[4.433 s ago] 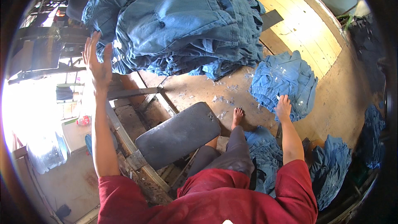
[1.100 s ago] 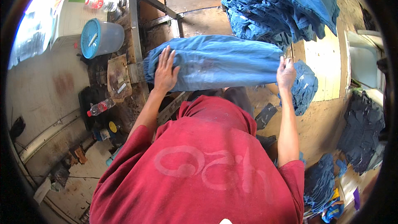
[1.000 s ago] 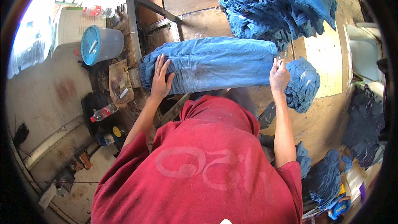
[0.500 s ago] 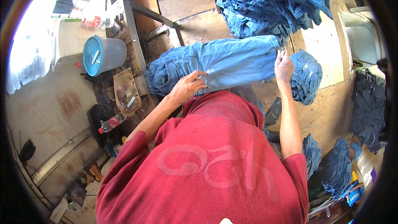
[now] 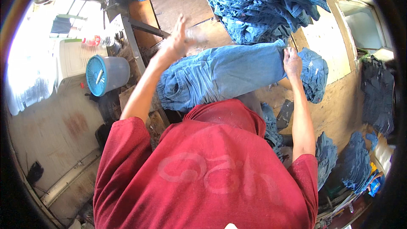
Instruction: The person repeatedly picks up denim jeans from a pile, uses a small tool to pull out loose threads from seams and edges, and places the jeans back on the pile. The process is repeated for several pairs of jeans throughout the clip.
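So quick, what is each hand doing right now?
Left hand: open, raised and blurred, holding nothing.
Right hand: resting on the folded jeans; grip cannot be told.

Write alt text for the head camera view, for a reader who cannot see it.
Seen from above, a person in a red shirt presses the right hand on a folded pair of blue jeans while the left hand is raised, blurred, above it. A tall stack of jeans lies beyond, and a blue bucket stands at left.

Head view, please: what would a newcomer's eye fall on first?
The blue jeans lying across the middle, the right hand pressing on one end and the left hand raised above the other. Behind them towers a stack of folded jeans; a blue-lidded bucket stands at left.
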A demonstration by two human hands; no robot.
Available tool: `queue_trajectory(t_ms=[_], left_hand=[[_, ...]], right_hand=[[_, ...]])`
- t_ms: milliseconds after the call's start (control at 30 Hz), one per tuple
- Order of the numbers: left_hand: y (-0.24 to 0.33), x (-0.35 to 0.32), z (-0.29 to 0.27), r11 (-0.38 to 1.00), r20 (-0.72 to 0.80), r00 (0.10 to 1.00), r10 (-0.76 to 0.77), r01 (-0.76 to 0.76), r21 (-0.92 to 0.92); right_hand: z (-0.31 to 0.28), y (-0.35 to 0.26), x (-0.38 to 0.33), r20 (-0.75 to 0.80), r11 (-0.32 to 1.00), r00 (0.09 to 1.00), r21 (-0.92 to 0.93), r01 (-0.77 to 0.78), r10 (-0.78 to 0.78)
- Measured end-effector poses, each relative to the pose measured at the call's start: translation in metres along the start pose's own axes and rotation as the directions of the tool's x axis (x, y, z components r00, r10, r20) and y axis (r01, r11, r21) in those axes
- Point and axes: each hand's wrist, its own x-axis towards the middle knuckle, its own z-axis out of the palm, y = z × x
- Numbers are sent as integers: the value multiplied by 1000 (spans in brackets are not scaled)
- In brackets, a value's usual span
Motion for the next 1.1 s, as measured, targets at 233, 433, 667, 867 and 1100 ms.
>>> queue_trajectory(t_ms=[233, 433, 667, 867, 1100], left_hand=[[-9, -79, 64, 980, 174, 985, 9, 26, -195], [-12, -94, -22, 810, 361, 876, -321, 451, -375], [43, -50, 13, 999, -242, 970, 3, 8, 44], [-3, -7, 110, 941, 406, 908, -102, 220, -256], [-47, 23, 137, 889, 471, 882, 35, 188, -418]], right_hand=[[4, -2, -5, -62, 999, 998, 43, 34, -31], [-5, 3, -15, 104, 949, 963, 178, -262, 247], [-10, 4, -67, -79, 815, 956, 545, -196, 283], [-3, -8, -61, -193, 968, 955, 159, -196, 225], [-3, -8, -28, -144, 988, 978, -8, -154, 152]])
